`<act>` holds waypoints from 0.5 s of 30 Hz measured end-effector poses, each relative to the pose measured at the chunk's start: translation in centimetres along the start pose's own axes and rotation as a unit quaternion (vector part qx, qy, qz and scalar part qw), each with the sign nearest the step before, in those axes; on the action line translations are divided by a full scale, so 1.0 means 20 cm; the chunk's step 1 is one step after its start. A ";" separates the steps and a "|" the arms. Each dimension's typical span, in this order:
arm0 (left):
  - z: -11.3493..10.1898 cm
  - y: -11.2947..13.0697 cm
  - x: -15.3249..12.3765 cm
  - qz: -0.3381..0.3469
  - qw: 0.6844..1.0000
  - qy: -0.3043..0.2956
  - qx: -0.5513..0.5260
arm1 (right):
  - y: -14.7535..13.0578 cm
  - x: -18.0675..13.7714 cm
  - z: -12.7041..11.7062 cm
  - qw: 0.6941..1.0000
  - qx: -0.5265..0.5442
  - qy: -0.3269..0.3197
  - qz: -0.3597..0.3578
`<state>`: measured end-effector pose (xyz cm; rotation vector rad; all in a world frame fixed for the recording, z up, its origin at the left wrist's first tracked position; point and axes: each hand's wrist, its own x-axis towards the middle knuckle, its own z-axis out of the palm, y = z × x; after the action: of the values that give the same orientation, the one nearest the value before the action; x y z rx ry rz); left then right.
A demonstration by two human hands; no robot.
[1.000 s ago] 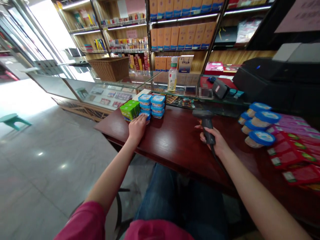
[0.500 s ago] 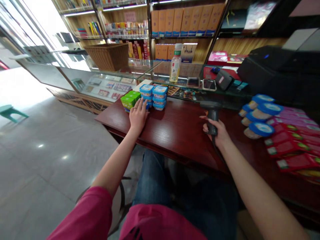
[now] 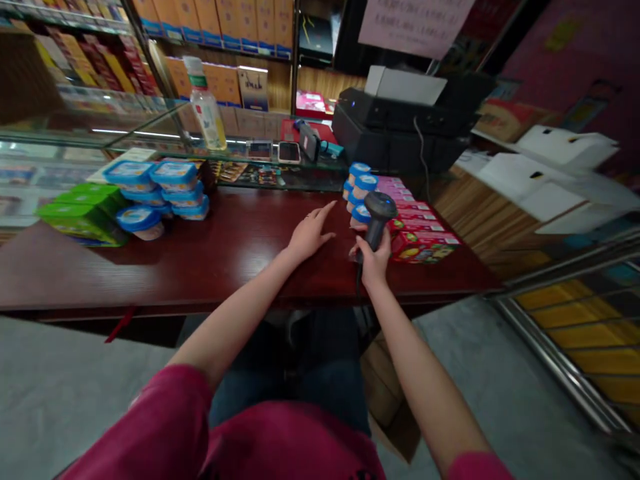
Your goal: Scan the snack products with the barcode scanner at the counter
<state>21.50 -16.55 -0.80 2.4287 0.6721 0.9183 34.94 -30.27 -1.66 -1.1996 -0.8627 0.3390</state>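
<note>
My right hand (image 3: pixel 373 257) grips the handle of a black barcode scanner (image 3: pixel 377 213), held upright over the dark red wooden counter (image 3: pixel 215 260). My left hand (image 3: pixel 310 233) is open, fingers stretched toward several blue-lidded tubs (image 3: pixel 360 190) stacked just beyond the scanner. Red flat packs (image 3: pixel 420 233) lie right of the scanner. At the counter's left end stand more blue-lidded tubs (image 3: pixel 160 187) beside green boxes (image 3: pixel 85 210).
A glass display case (image 3: pixel 125 143) carries a drink bottle (image 3: pixel 206 107) and a phone (image 3: pixel 289 152). A black register with printer (image 3: pixel 400 120) stands behind the tubs. Shelves of boxed goods line the back wall. White boxes (image 3: pixel 565 150) sit at the right.
My view has swung right. My left hand has left the tubs at the left end and now reaches across toward the tubs beside the scanner. The right hand still holds the scanner.
</note>
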 end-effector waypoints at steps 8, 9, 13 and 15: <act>0.52 0.08 0.38 -0.077 0.983 0.028 -0.163 | 0.11 0.02 -0.02 0.994 -0.086 0.065 -0.009; 0.54 0.08 0.39 -0.085 0.983 0.027 -0.162 | 0.12 0.02 -0.01 0.994 -0.085 0.068 -0.009; 0.53 0.06 0.41 -0.069 0.984 0.038 -0.161 | 0.12 0.04 -0.01 0.996 -0.054 0.075 -0.006; 0.47 0.01 0.38 -0.049 0.985 0.038 -0.158 | 0.11 0.04 -0.01 0.997 -0.023 0.073 -0.001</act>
<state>33.15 -14.60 -3.33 2.0728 0.6150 0.9974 36.03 -29.18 -3.35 -1.2497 -0.7496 0.2274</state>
